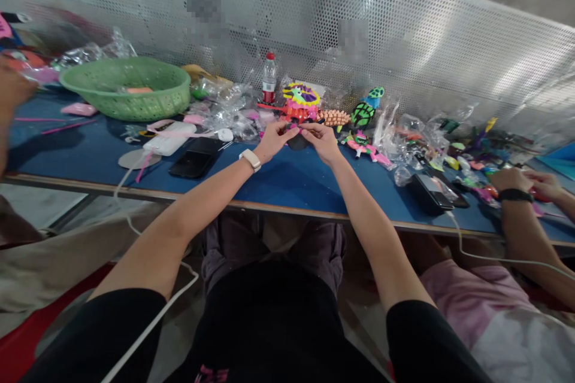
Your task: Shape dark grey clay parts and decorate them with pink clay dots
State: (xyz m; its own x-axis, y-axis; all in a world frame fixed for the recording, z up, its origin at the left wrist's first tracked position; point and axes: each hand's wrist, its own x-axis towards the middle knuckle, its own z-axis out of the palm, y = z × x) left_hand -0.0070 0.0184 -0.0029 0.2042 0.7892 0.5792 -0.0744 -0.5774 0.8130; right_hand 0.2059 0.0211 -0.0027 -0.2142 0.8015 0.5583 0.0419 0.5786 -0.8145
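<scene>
My left hand (273,140), with a pale band on its wrist, pinches a small magenta piece (294,129) that looks like modelling clay. My right hand (324,139) meets it from the other side, fingers closed on the same piece. Just below the fingertips shows a dark, rounded shape (297,142); whether it is joined to the magenta piece I cannot tell. Right behind the hands stands a red figure (300,112) with a yellow-and-purple frill. Beside it are a tan spiky figure (335,118), a green-and-black turtle-like figure (363,114) and a pink-and-green figure (360,142).
A green basket (135,102) stands at the left, near a black phone (195,158) and a white power bank (169,139). A red-capped bottle (269,79) is by the perforated metal panel (287,18). On the right lie plastic wrappers (422,131), a black box (429,194) and a co-worker's hands (512,181).
</scene>
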